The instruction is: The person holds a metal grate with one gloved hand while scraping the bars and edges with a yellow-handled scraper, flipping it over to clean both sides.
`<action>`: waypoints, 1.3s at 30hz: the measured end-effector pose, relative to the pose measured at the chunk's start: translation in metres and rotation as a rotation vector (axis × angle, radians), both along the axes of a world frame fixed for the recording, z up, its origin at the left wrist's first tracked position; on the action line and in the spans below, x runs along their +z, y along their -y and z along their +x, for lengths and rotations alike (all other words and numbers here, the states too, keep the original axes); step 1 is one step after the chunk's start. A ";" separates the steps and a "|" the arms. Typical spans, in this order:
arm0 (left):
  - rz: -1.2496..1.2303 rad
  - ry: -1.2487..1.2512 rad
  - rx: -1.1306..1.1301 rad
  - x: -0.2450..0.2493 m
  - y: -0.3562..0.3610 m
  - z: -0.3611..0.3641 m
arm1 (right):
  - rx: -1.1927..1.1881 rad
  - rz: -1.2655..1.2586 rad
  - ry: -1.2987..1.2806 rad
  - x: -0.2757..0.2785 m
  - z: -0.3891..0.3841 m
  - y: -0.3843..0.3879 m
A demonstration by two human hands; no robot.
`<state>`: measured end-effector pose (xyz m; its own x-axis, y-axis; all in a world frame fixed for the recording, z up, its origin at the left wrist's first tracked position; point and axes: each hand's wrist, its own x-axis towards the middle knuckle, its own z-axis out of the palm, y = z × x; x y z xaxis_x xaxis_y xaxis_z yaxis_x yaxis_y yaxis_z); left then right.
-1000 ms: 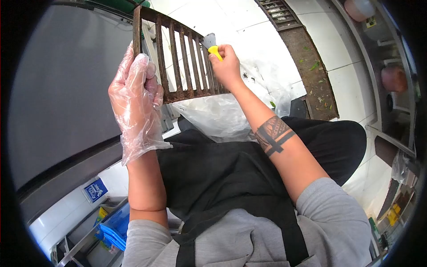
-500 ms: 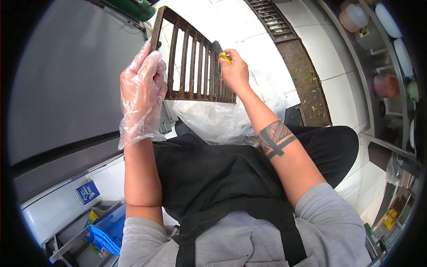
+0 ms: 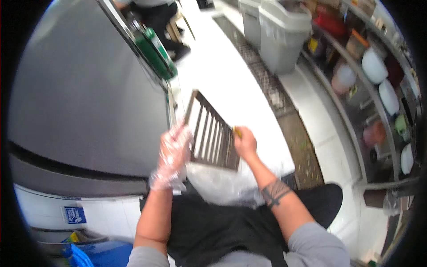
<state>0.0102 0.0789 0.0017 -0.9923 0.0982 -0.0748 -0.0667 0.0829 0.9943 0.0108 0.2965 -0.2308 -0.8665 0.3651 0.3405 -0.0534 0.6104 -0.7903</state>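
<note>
A brown, rusty-looking slatted metal grate (image 3: pixel 231 159) is held up at a slant in front of me. My left hand (image 3: pixel 173 146), in a clear plastic glove, is closed on its left edge. Bare and closed, my right hand (image 3: pixel 246 143) grips a scraper (image 3: pixel 237 131) with a yellow handle at the grate's right side. The scraper's blade is blurred and hard to make out against the bars. Below the grate, a clear plastic sheet or bag (image 3: pixel 215 181) lies by my lap.
A large grey panel (image 3: pixel 93 93) stands on my left, with a green cylinder (image 3: pixel 155 53) beyond it. Farther off is another person (image 3: pixel 155 18). Grey bins (image 3: pixel 280 44) stand by a floor drain channel (image 3: pixel 267 82). Shelves with bowls (image 3: pixel 374 66) line the right side.
The camera view has tilted up, bringing the bins and the other person into sight. Grate and hands now appear lower in the picture; both hands keep their hold.
</note>
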 end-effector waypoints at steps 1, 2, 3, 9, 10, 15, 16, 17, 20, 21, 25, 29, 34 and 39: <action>-0.040 -0.005 0.022 -0.002 0.001 -0.001 | 0.020 0.000 -0.028 0.004 -0.003 0.001; -0.093 -0.044 0.021 -0.005 0.002 -0.005 | 0.025 -0.029 -0.029 0.011 -0.005 0.004; -0.149 -0.070 0.023 -0.004 0.003 -0.006 | 0.031 -0.061 -0.017 0.020 -0.006 0.007; -0.083 -0.009 -0.050 0.017 -0.001 0.004 | 0.110 -0.081 0.255 0.051 0.004 -0.013; -0.059 0.001 -0.072 0.018 0.000 0.004 | 0.102 -0.023 0.273 0.056 0.009 -0.017; -0.150 0.001 -0.118 0.029 0.013 0.005 | 0.256 -0.033 0.304 0.068 0.054 -0.041; -0.205 -0.067 -0.127 0.027 0.015 0.005 | 0.285 -0.054 0.317 0.068 0.066 -0.041; -0.260 -0.129 -0.138 0.026 0.017 0.003 | 0.283 -0.058 0.332 0.067 0.075 -0.042; -0.268 -0.167 -0.236 0.025 0.016 0.000 | 0.354 0.055 0.295 0.068 0.101 -0.046; -0.349 -0.212 -0.259 0.030 0.017 0.000 | 0.403 0.115 0.262 0.060 0.108 -0.050; -0.211 -0.136 -0.378 0.040 0.013 0.010 | 0.496 0.363 0.267 0.064 0.137 -0.046; -0.312 -0.128 -0.385 0.047 0.013 0.016 | 0.479 0.526 0.231 0.089 0.145 -0.030; -0.478 -0.173 -0.480 0.054 0.017 0.012 | 0.423 0.744 0.230 0.105 0.123 -0.020; -0.677 -0.453 -0.366 0.042 0.010 0.011 | 0.411 0.781 0.188 0.108 0.094 -0.015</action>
<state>0.0211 0.0691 0.0440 -0.8559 0.4919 0.1595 0.4663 0.6010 0.6491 0.1044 0.3112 -0.1229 -0.9439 -0.2617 0.2013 -0.2978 0.9382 -0.1765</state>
